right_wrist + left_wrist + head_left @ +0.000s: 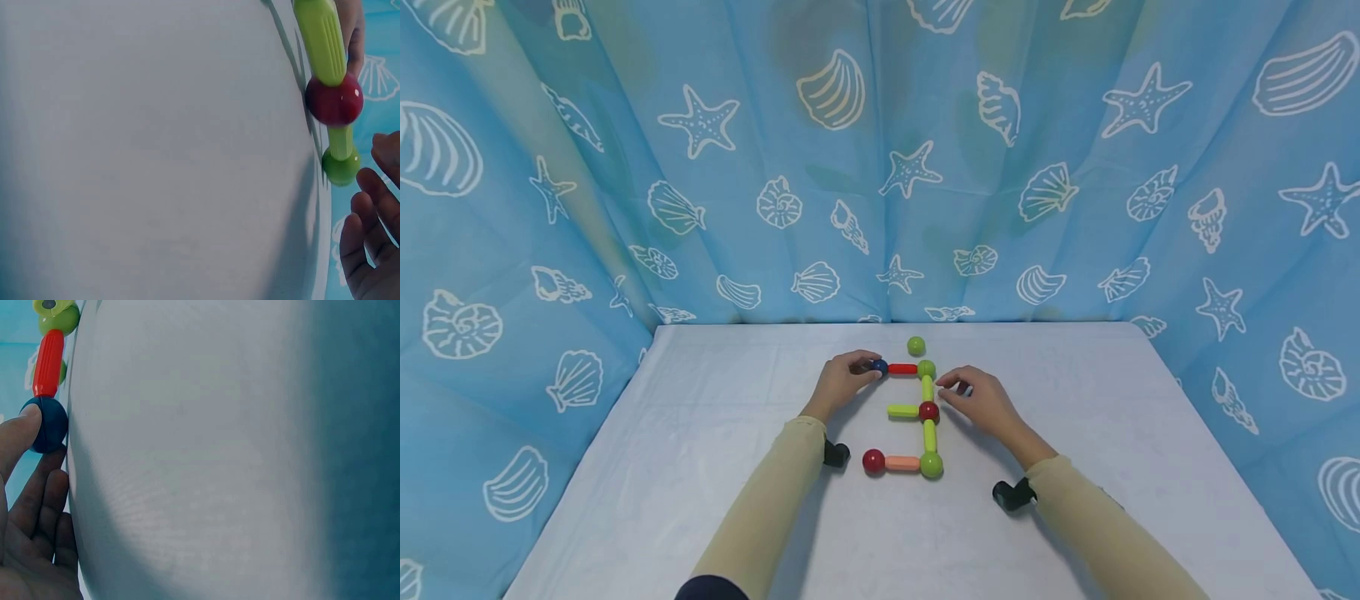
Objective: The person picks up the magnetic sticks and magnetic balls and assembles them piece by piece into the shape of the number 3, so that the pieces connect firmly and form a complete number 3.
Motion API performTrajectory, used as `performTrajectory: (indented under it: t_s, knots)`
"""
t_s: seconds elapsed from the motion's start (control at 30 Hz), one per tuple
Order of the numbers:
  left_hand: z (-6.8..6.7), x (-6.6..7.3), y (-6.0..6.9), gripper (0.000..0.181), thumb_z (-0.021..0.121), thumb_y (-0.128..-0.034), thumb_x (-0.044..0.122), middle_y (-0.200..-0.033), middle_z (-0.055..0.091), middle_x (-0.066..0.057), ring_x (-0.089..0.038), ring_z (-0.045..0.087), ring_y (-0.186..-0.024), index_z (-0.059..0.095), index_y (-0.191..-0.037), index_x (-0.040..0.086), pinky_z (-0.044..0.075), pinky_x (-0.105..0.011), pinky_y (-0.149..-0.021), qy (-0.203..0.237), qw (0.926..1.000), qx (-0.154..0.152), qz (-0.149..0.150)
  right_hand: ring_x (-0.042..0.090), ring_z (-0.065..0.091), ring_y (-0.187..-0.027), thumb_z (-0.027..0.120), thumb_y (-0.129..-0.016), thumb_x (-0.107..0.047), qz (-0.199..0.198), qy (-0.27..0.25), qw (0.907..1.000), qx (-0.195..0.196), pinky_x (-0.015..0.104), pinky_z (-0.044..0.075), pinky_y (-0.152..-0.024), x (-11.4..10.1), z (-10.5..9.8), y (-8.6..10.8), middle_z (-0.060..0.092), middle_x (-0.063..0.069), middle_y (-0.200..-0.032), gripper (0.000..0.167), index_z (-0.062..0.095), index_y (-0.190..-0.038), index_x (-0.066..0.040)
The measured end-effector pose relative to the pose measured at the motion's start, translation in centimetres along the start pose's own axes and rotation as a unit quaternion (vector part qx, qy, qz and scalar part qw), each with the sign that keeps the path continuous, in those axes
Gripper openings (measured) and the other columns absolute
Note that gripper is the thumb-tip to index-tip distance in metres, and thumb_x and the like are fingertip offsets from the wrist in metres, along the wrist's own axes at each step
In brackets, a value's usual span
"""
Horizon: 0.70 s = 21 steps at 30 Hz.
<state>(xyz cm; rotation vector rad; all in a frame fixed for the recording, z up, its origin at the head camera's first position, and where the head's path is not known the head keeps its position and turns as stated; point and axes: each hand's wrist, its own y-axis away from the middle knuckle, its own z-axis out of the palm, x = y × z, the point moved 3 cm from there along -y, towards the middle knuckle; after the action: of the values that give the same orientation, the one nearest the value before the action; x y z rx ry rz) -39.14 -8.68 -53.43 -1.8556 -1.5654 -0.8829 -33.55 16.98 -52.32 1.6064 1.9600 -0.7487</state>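
Observation:
In the head view my left hand [841, 385] pinches a dark blue ball [880, 367] at the far left end of a ball-and-rod figure. A red rod [902, 369] runs from that ball to a green ball [927, 369]. Below follow a yellow-green rod [928, 389], a dark red ball [928, 411] with a sideways rod [903, 411], and another upright rod [930, 437]. My right hand [987, 406] hovers beside the upper upright rod, fingers loosely bent and holding nothing. In the left wrist view the thumb presses the blue ball [52, 425].
The figure's near end has a green ball [932, 464], a salmon rod [902, 463] and a red ball [874, 462]. A loose green ball [916, 346] lies beyond the figure. White cloth covers the table [700, 467], and a blue shell-patterned curtain [880, 233] surrounds its back and sides.

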Motion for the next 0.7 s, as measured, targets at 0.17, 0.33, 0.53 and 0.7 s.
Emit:
performTrajectory:
  t_s: [0.17,0.33,0.53,0.7]
  knots:
    - [0.0,-0.1,0.0,0.033,0.074,-0.0948,0.022,-0.12,0.07,-0.004,-0.022,0.063,-0.105,0.071,-0.127,0.023,0.049,-0.043,-0.1,-0.001,1.0,0.0,0.004,0.022,0.062,-0.098,0.073,-0.095,-0.021,0.015,-0.001,0.9999,0.006,0.04,0.054,-0.088,0.6,0.1,-1.0,0.068,0.003,-0.108,0.021,0.071,-0.114,-0.013]
    - [0.0,-0.2,-0.1,0.033,0.075,-0.0944,0.023,-0.121,0.07,-0.003,-0.022,0.063,-0.105,0.071,-0.127,0.023,0.05,-0.042,-0.1,-0.001,1.0,-0.001,0.003,0.024,0.062,-0.102,0.071,-0.096,-0.02,0.025,-0.009,0.9996,0.013,0.041,0.054,-0.091,1.0,0.1,-2.0,0.067,0.005,-0.109,0.023,0.069,-0.117,-0.012]
    - [0.0,-0.2,-0.2,0.033,0.075,-0.0944,0.023,-0.122,0.07,-0.004,-0.023,0.063,-0.107,0.071,-0.127,0.022,0.05,-0.043,-0.1,0.003,1.0,0.002,0.004,0.026,0.061,-0.104,0.069,-0.098,-0.023,0.031,-0.019,0.9992,0.015,0.043,0.053,-0.094,1.1,0.0,-3.2,0.067,0.008,-0.111,0.025,0.067,-0.12,-0.011]
    - [-0.1,-0.2,-0.2,0.033,0.075,-0.0944,0.023,-0.122,0.07,-0.004,-0.023,0.062,-0.107,0.071,-0.127,0.023,0.049,-0.043,-0.1,0.007,1.0,0.0,0.0,0.027,0.061,-0.105,0.068,-0.098,-0.023,0.032,-0.02,0.9992,0.01,0.044,0.051,-0.094,1.1,0.3,-4.5,0.067,0.009,-0.111,0.027,0.066,-0.121,-0.009]
